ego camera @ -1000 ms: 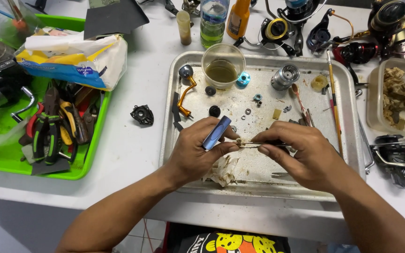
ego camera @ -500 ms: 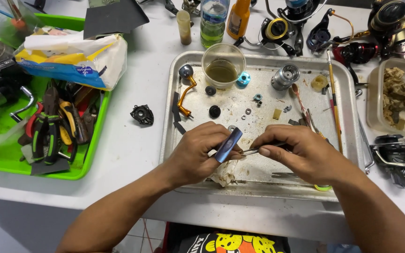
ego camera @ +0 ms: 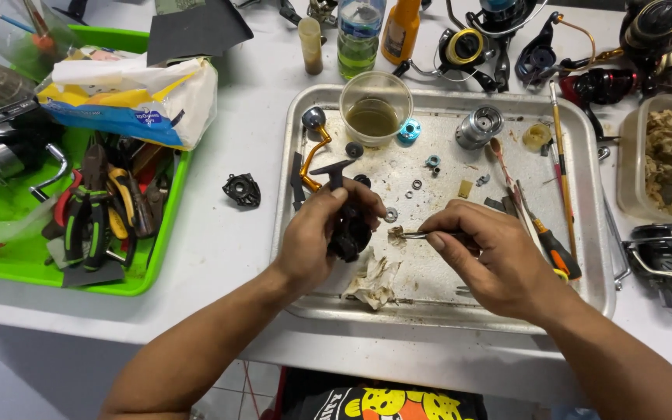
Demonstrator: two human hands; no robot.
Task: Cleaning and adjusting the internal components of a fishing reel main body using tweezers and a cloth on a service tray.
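We hold the black fishing-reel body in our left hand, fingers wrapped tight round it, just above the near-left part of the shallow metal tray. Our right hand pinches thin metal tweezers, tips carrying a small dirty wad towards the reel.

Loose small washers lie just beside the hands, and a clear plastic cup of brownish liquid stands at the far side.

Risks: a tweezer slip drops the wad; a wrist sweep scatters the washers; an elbow bump could tip the cup.
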